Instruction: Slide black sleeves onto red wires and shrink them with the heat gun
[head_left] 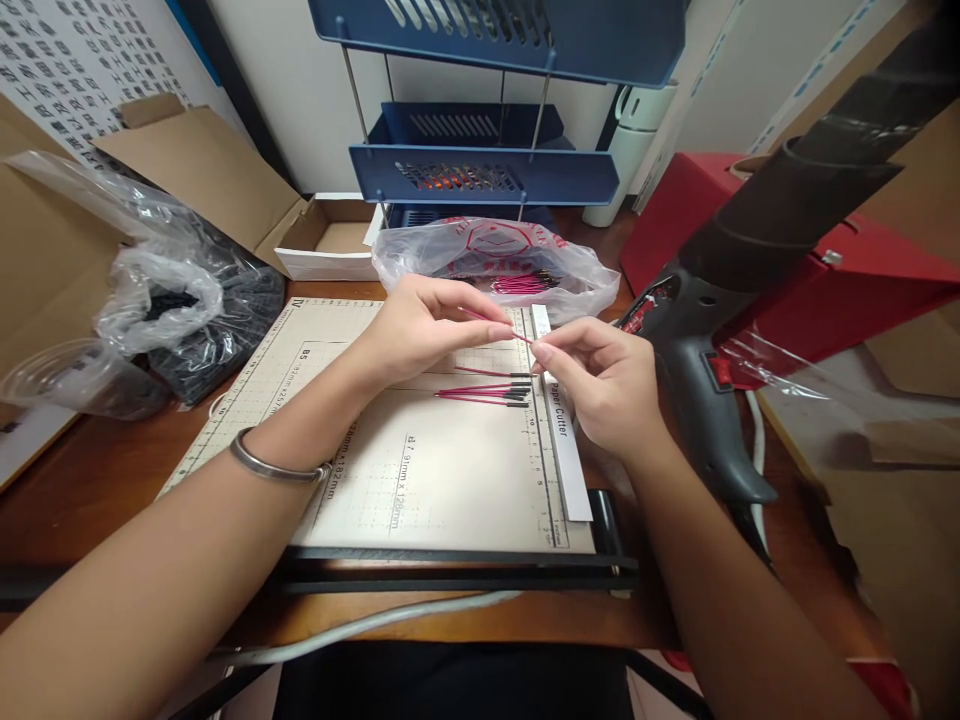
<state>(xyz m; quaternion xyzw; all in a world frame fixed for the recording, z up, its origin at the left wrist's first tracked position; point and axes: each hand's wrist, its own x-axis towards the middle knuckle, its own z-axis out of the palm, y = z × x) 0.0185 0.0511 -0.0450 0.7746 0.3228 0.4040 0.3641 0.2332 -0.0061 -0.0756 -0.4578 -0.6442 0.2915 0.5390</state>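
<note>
1. The left hand (424,325) and right hand (604,385) are pinching a wire (523,338), each grip closed on it, above the cutter's (465,490) far right part.
2. The wire is looking light, thin and bendy; holding near its ends probably suits it.
3. More wires (480,393) are lying on the cutter, which is resting on the table (585,622).
4. A bag (416,255) and rack (487,172) are standing beyond; a heat gun (701,255) is tilting at right.

At the back of the wooden desk (90,500) I see a blue tiered rack (566,178) with slotted trays, a pale flask (631,150) upright just beside it. Farther right sits a red case (664,215). On the left, a white-walled box (322,265) stands open near a clear bag (217,330) of something dark, small parts perhaps; the glare makes it hard to tell.
</note>
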